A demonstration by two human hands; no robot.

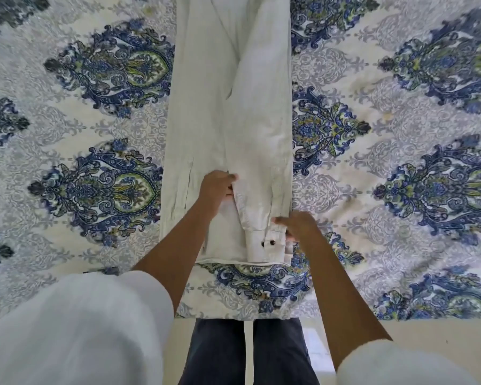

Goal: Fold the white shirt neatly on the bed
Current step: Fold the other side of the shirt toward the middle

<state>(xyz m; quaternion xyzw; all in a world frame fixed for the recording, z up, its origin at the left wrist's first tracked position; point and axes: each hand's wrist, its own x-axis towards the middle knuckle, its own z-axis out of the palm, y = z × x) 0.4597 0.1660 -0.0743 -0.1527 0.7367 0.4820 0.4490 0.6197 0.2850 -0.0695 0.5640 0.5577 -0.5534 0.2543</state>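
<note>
Leans in past own white sleeves [75, 334] over the white shirt [203, 107], laid flat on the bed [81, 129] as a long narrow strip, hem at the near edge. Pinches the inner edge of the folded-in shirt arm [258, 190] with the left grip [217, 190] and curls the right grip [297, 226] onto its buttoned cuff [261, 251], likely to keep it straight inside the strip.
</note>
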